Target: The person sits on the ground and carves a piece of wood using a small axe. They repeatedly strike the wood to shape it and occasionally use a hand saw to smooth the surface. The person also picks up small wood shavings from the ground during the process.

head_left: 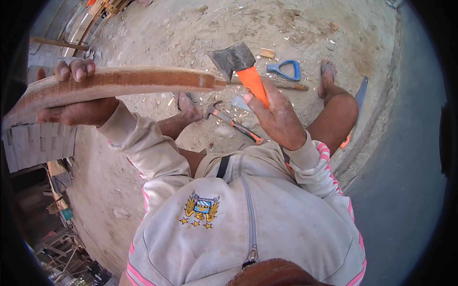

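My left hand [81,111] is wrapped round a long, slightly curved piece of wood [148,80], its fingers over the top and palm underneath. The wood lies level across the left, with a notched, narrower end towards the middle. In my right hand [282,116] is a hatchet [253,82], gripped by its orange handle close below the dark metal head. The blade faces left, beside the notched end; whether they touch I cannot tell. On the ground below lies a claw hammer [234,124] with an orange-and-black handle.
A blue D-shaped handle [286,70] and a wooden pole [286,85] lie beyond my right hand. A handsaw [361,95] rests right of my knee. Wood chips and a small block [267,53] are scattered on the dirt. Stacked boards [43,143] stand at left.
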`<state>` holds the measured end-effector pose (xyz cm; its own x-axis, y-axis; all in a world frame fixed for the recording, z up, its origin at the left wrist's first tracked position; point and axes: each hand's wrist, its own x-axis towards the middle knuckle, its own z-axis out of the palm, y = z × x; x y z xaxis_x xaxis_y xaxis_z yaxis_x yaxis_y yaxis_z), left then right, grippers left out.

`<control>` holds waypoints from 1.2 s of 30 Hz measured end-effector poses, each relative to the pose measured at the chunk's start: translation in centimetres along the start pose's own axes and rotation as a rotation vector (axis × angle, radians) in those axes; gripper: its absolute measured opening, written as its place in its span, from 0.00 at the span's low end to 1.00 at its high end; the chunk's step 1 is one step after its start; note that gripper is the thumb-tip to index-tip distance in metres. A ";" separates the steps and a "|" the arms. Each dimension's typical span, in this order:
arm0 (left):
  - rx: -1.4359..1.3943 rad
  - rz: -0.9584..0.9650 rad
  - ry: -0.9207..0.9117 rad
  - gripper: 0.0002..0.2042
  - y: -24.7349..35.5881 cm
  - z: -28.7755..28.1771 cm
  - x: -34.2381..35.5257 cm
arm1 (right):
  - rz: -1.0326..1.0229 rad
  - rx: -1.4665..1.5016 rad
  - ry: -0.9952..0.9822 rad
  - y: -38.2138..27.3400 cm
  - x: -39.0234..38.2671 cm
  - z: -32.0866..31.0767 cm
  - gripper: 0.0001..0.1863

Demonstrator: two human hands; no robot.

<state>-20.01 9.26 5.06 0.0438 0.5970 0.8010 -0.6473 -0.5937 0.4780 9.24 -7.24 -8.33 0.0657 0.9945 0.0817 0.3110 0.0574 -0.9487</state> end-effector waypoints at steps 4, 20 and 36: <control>0.064 0.002 0.055 0.42 -0.2 -0.3 -0.4 | -0.280 -0.010 0.224 -4.3 -0.5 -1.3 0.20; 0.618 0.093 0.302 0.43 0.4 4.2 0.9 | -0.072 -0.087 0.105 -1.4 -0.1 -0.3 0.15; 0.651 0.006 0.204 0.43 -2.3 5.6 -0.8 | -0.182 -0.075 0.200 -4.5 0.7 -0.2 0.17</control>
<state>-14.28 7.18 5.33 -0.1439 0.6442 0.7512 -0.0543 -0.7631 0.6440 8.09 -6.78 -3.89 0.1864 0.9309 0.3141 0.4037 0.2189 -0.8883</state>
